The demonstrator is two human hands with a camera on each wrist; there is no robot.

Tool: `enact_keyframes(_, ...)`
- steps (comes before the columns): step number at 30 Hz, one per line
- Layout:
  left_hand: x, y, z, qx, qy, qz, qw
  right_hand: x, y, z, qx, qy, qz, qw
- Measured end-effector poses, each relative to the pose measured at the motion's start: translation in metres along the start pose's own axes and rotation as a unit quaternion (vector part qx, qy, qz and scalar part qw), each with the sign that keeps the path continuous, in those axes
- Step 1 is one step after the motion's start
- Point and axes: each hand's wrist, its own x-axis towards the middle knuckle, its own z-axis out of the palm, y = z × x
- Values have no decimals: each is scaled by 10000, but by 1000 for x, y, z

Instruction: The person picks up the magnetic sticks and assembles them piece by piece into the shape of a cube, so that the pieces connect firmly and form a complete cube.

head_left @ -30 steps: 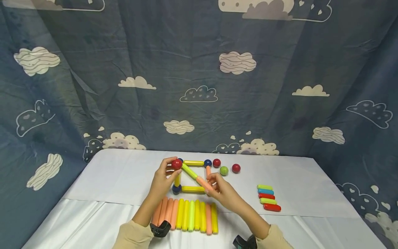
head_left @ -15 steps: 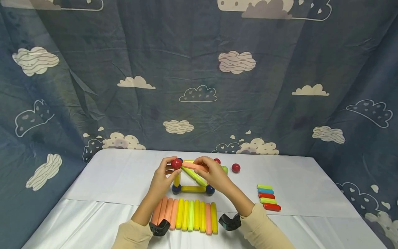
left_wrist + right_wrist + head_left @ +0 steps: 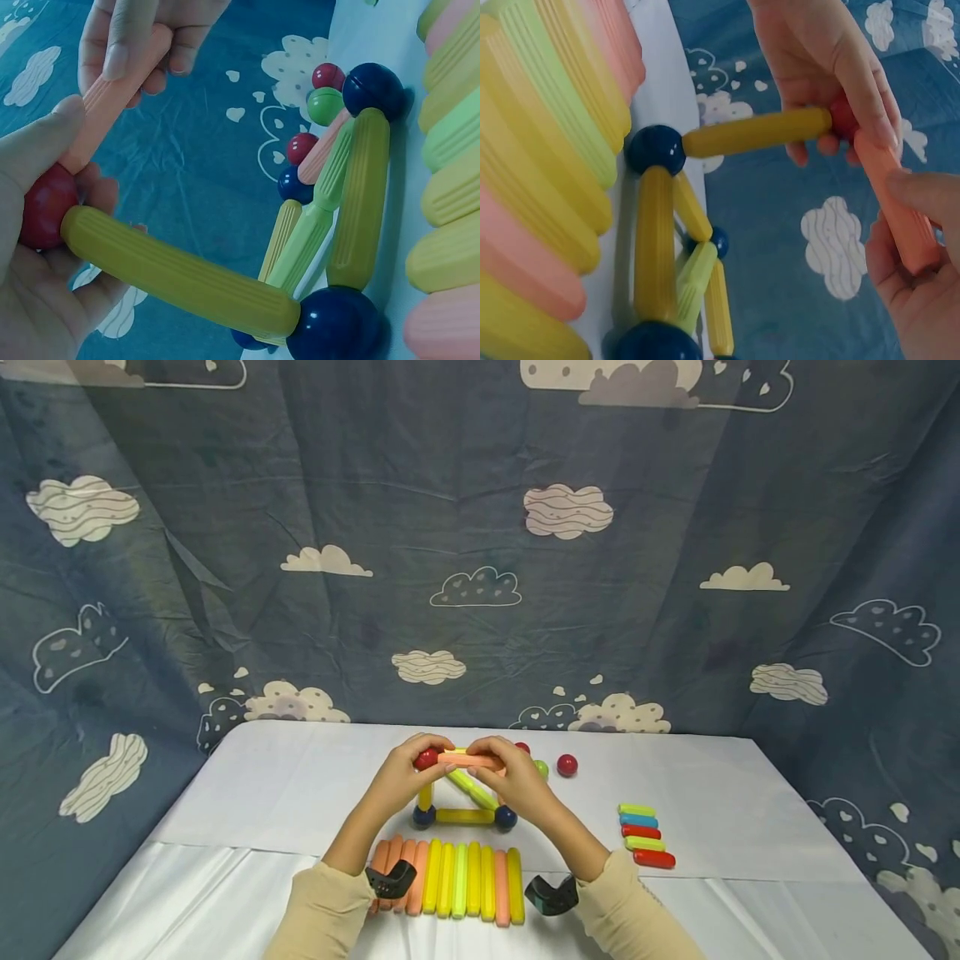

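My left hand (image 3: 397, 777) wraps around a glossy red ball (image 3: 49, 206), its thumb lying along the near end of a peach ribbed stick (image 3: 124, 101). That stick's end meets the ball. At the far end, my right hand (image 3: 521, 781) pinches the stick between thumb and fingers. From the ball, a yellow stick (image 3: 180, 270) runs down to a dark blue ball (image 3: 334, 322) at a corner of a frame on the table. Yellow and peach sticks with blue balls form this frame, crossed by a diagonal of lime green sticks (image 3: 471, 787).
Nearest the person lies a row of yellow, peach and green sticks (image 3: 459, 881). Behind the right hand are loose balls, including a green ball (image 3: 542, 768) and a red ball (image 3: 567, 766). Several short coloured sticks (image 3: 640, 832) are stacked in a column farther right on the white table (image 3: 697, 793).
My right hand has moved up and left from the diagonal, bringing the peach stick level against the red ball. My left fingers have shifted over to the stick's end.
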Motion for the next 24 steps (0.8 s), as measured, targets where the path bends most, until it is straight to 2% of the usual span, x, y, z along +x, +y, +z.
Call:
enact_keyframes(2, 1, 0, 0, 96, 19, 24, 9999, -2, -2, -3, -43, 27, 13, 10000)
enact_keyframes(4, 0, 0, 1, 152, 90, 25, 9998, -4, 6, -8, 10, 44, 5, 10000)
enact_keyframes(10, 0, 0, 2, 201, 282, 12, 9994, -9, 72, -23, 415, 339, 320, 9980)
enact_keyframes(14, -1, 0, 3, 190, 370, -7, 9991, -12, 111, -30, 68, 567, 746, 9956)
enact_keyframes(17, -1, -1, 3, 176, 410, -27, 9990, -14, 131, -31, -311, 574, 989, 9930)
enact_keyframes(24, -2, -1, 3, 153, 473, -17, 9988, -14, 151, -24, -948, 485, 1282, 9860)
